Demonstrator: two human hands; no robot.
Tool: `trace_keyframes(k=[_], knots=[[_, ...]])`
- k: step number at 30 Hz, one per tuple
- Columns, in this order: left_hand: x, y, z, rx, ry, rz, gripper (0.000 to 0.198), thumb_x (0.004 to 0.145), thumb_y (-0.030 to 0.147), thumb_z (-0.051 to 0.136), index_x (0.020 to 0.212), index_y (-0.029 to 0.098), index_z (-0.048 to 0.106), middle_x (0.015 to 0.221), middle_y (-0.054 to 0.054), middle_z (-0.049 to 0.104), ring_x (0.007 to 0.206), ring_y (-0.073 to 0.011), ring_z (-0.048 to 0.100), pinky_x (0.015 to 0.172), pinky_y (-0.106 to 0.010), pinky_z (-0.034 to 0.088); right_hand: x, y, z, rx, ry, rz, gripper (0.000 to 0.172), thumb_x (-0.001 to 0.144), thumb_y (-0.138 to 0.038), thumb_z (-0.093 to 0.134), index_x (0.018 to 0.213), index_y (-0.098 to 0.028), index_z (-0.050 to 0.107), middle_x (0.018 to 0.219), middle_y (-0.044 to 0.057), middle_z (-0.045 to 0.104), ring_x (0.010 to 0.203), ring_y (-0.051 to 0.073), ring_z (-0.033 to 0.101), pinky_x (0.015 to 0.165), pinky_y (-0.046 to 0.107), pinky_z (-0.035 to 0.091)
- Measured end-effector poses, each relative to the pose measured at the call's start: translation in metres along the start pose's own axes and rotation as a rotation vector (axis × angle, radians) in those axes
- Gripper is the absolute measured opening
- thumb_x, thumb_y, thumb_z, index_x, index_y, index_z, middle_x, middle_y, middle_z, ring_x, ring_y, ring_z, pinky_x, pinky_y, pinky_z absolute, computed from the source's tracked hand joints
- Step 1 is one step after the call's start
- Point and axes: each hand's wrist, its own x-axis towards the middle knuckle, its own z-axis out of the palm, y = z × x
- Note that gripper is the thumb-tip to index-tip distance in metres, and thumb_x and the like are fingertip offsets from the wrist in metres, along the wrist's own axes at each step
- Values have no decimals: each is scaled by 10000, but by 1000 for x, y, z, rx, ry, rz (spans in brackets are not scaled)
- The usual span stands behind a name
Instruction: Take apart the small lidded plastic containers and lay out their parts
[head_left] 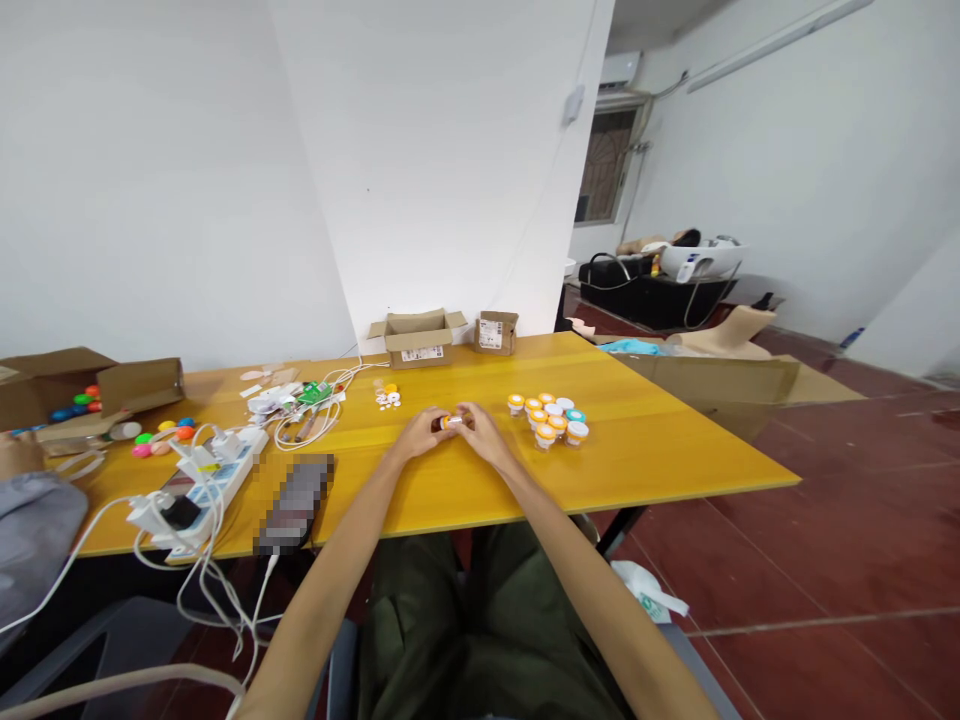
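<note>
A small orange-and-white container is held between the narrowed fingertips of the left hand and the right hand, over the yellow table. To the right, lidded cups are grouped. Small loose caps are scattered to the far left, before an open carton. The near left is occupied by a phone and a power strip; a co-worker's sleeve is seen at the left edge.

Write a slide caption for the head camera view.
Left hand and right hand hold a small container at a yellow table near clustered lidded containers.
</note>
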Motion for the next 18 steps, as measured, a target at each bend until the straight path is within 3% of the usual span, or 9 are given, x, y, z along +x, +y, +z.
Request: trace_keyframes(k=[7, 12, 18], knots=[[-2, 1, 1, -2, 4, -11, 303, 831, 472, 670, 933, 191, 722, 824, 0, 654, 738, -155, 559, 724, -277, 468, -2, -5, -4, -40, -62, -34, 101, 820, -281, 632, 895, -242, 689, 904, 33, 713, 870, 215, 654, 828, 358, 532], [-3, 5, -1, 7, 4, 9, 279, 841, 445, 664, 896, 175, 711, 809, -8, 649, 732, -160, 563, 719, -282, 463, -3, -9, -5, 12, -100, -103, 167, 804, -214, 610, 942, -255, 695, 968, 32, 689, 976, 220, 646, 877, 367, 532], [-2, 7, -1, 7, -9, 4, 244, 841, 396, 663, 941, 182, 720, 845, -25, 680, 751, -171, 583, 735, -288, 476, -2, -3, -1, -11, -18, -13, 294, 818, -320, 666, 1103, -252, 665, 1123, 72, 688, 1028, 227, 651, 911, 371, 531]])
